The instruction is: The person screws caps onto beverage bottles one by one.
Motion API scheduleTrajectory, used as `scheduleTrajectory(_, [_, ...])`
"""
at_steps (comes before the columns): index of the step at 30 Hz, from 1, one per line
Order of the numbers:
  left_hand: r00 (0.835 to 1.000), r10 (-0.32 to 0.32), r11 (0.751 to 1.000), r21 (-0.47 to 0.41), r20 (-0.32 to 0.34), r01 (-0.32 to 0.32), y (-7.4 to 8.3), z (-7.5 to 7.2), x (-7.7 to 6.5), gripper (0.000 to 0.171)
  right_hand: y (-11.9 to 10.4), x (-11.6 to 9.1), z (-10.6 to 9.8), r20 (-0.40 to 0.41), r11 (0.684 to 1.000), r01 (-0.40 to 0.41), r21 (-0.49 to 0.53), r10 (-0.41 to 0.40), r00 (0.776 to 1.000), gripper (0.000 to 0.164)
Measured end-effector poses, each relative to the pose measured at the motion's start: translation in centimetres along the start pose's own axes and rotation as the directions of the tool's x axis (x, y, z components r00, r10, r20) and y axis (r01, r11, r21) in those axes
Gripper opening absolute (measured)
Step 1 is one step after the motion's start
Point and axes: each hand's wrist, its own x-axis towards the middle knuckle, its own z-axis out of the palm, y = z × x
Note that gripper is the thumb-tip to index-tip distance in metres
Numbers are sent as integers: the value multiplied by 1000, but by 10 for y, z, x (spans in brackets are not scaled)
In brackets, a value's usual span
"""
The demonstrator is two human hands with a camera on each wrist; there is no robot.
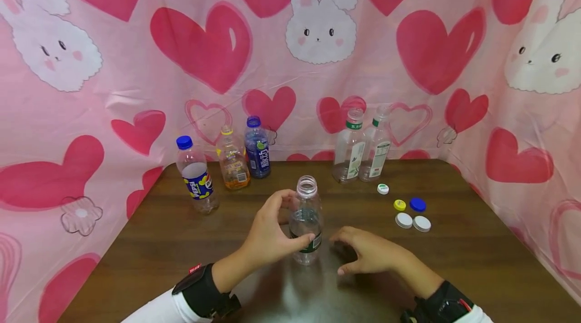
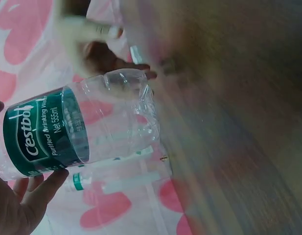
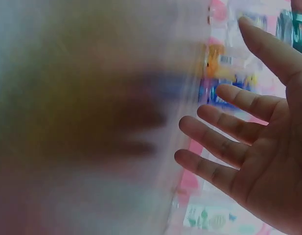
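Note:
A clear plastic water bottle (image 1: 306, 219) with a green label stands upright before me, its neck uncapped. My left hand (image 1: 271, 232) grips it from the left, thumb across the front and fingers behind. In the left wrist view the bottle (image 2: 48, 132) shows its C'estbon label between the thumb and the fingers (image 2: 48, 191). To the right of the bottle, and apart from it, my right hand (image 1: 369, 252) hovers low over the table, holding nothing. The right wrist view shows this hand (image 3: 258, 147) with its fingers spread and loosely extended.
On the left of the brown table (image 1: 150, 262) stand a blue-capped Pepsi bottle (image 1: 196, 176), a bottle with some orange liquid (image 1: 234, 164) and a blue-labelled bottle (image 1: 257, 154). Two clear bottles (image 1: 349, 154) stand back right. Several loose caps (image 1: 403, 220) lie at right. A heart-patterned cloth hangs behind.

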Motion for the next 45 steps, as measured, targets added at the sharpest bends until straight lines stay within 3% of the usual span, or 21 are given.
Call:
scheduleTrajectory(4, [1000,-25,999,-29,8,25,1,2,-2,74,26,7,-23,-74,998,-58,-2,58,996,63])
scheduleTrajectory(10, [999,-52,996,-70,1,52,2,3,-5,73,75,24,-71,-193,980,-189,-60,174,966,51])
scheduleTrajectory(16, [998,-70,995,-68,1,70,2,3,-9,73,109,40,-100,-241,915,-358,-188,310,920,37])
scheduleTrajectory(19, [997,-79,994,-70,2,79,2,3,-11,73,121,42,-102,-235,879,-436,-191,390,890,33])
scheduleTrajectory(25, [996,-92,993,-76,4,92,2,1,-13,72,138,43,-91,-224,847,-476,-238,429,875,15])
scheduleTrajectory(28, [997,-83,994,-69,0,83,2,1,-13,72,140,43,-84,-208,826,-508,-243,467,859,16])
scheduleTrajectory(32, [998,-69,996,-58,-1,69,2,0,-12,73,142,42,-78,-234,824,-524,-217,477,847,17])
scheduleTrajectory(40, [997,-77,996,-49,5,77,0,-2,-11,73,144,43,-72,-249,821,-528,-216,477,843,19])
scheduleTrajectory(42, [997,-76,996,-53,5,76,0,-2,-11,73,143,45,-73,-257,827,-508,-240,451,855,18])
scheduleTrajectory(45, [997,-71,995,-63,7,71,0,-3,-10,72,136,47,-76,-277,854,-437,-282,364,889,15])
